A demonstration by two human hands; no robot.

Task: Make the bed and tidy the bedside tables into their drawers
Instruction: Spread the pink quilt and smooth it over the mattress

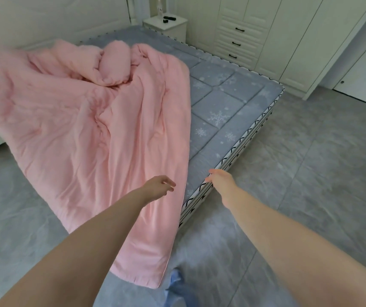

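Both hands (159, 186) (218, 179) empty over pink quilt (84, 129)

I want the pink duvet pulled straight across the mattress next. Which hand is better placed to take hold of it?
The left hand. It hovers open directly over the pink duvet near its hanging edge. The right hand, also open, is off the duvet, by the mattress edge.

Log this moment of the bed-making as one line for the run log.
step: reaching for pink quilt | left hand: open, over quilt | right hand: open, at mattress corner | quilt: bunched, hanging off foot | bedside table: untidied
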